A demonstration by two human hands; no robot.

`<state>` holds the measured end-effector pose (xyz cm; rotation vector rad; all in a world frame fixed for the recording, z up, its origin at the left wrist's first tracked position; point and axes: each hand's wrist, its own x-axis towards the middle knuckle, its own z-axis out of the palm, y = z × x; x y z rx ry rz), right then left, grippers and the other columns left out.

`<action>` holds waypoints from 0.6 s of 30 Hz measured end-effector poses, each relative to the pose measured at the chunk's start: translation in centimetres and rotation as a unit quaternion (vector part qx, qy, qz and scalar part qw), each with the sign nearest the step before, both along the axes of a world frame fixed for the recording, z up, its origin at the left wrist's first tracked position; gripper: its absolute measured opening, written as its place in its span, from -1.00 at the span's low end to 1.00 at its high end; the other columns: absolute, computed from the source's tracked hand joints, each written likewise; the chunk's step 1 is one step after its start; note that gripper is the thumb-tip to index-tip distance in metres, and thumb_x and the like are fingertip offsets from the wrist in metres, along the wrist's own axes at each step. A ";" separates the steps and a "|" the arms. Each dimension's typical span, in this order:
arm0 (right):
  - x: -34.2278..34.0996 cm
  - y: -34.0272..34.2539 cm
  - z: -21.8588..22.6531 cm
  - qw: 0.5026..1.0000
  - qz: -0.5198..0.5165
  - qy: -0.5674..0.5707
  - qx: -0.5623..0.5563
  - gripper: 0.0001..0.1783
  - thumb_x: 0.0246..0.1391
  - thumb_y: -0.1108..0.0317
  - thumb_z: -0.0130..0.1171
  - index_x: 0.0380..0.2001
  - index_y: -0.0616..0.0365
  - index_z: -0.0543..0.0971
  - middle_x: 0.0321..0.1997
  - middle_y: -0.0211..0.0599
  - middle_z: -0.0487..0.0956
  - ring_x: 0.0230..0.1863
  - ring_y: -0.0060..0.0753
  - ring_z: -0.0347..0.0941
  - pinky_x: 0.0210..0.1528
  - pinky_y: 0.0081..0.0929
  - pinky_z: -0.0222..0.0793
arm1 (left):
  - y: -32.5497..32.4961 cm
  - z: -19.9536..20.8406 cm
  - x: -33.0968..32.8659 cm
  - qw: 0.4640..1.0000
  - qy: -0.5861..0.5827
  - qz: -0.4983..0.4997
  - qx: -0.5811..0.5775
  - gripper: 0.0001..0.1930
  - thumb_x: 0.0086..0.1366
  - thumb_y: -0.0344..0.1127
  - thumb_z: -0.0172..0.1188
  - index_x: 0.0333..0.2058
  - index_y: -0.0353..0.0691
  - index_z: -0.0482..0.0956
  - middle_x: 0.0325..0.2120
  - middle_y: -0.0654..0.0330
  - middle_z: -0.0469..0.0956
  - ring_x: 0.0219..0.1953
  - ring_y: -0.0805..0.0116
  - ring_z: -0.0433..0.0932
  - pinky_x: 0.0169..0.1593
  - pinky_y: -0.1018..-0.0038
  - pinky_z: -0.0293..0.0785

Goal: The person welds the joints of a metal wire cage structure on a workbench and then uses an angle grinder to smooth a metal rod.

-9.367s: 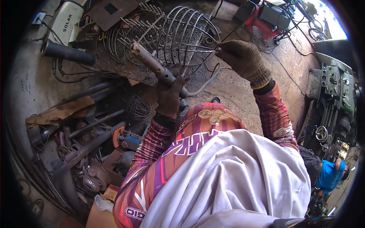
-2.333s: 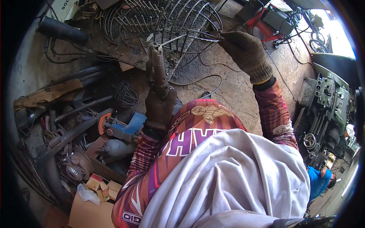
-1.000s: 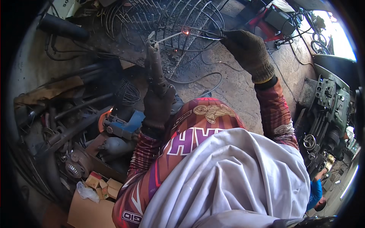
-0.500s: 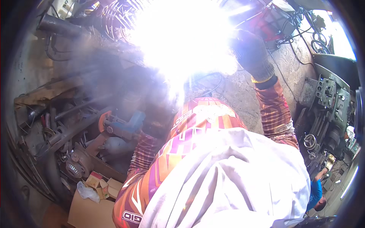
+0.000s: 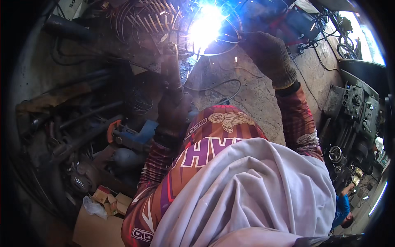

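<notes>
A blinding welding arc (image 5: pixel 205 25) burns at the top middle, over a round frame of bent metal rods (image 5: pixel 224 53). My left hand (image 5: pixel 175 109), in a dark glove, is closed around a welding electrode holder (image 5: pixel 174 68) that points up toward the frame. Glare hides the electrode and the spot being welded. On the arc's right, my right hand (image 5: pixel 267 57), in a knitted work glove, has its fingertips closed on the rim of the rod frame. More curved rods (image 5: pixel 150 16) stand to the left of the arc.
A cable (image 5: pixel 218 85) curls across the concrete floor. Pipes and scrap metal, a blue power tool (image 5: pixel 142 132) and an opened cardboard box (image 5: pixel 96 224) lie left. A lathe-like machine (image 5: pixel 358 119) stands right; beyond it is a person in blue (image 5: pixel 342 210).
The arc's glare has shrunk sharply, so the rod frame, my left hand and the holder now show. My right hand has stayed nearly in place.
</notes>
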<state>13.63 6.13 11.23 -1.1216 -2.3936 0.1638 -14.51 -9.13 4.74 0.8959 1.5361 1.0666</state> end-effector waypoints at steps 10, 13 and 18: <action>-0.5 -0.4 0.7 0.992 -0.012 0.116 -0.039 -0.78 0.10 0.30 0.39 -0.18 0.04 0.69 -0.26 -0.30 0.71 -0.30 -0.26 0.67 -0.26 -0.39 0.57 | 0.2 0.2 -1.5 0.997 0.044 -0.053 0.017 -0.89 0.17 -0.36 0.24 -0.37 -0.23 0.50 -0.55 0.32 0.44 -0.49 0.51 0.43 -0.39 0.41 0.43; -0.8 -0.6 1.8 0.994 -0.034 0.082 -0.069 -0.84 0.14 0.26 0.33 -0.24 0.06 0.68 -0.31 -0.29 0.70 -0.28 -0.22 0.68 -0.23 -0.40 0.59 | 0.0 -0.2 -1.4 1.000 -0.011 -0.013 0.003 -0.86 0.17 -0.34 0.26 -0.35 -0.23 0.51 -0.55 0.32 0.46 -0.49 0.51 0.45 -0.39 0.41 0.44; -0.5 -0.3 1.2 0.998 -0.001 0.055 -0.012 -0.82 0.14 0.26 0.33 -0.21 0.06 0.68 -0.30 -0.28 0.69 -0.27 -0.23 0.67 -0.22 -0.39 0.59 | -0.3 -0.4 -1.3 1.000 -0.011 -0.012 -0.025 -0.79 0.17 -0.29 0.31 -0.28 -0.24 0.53 -0.54 0.30 0.54 -0.49 0.54 0.49 -0.39 0.42 0.45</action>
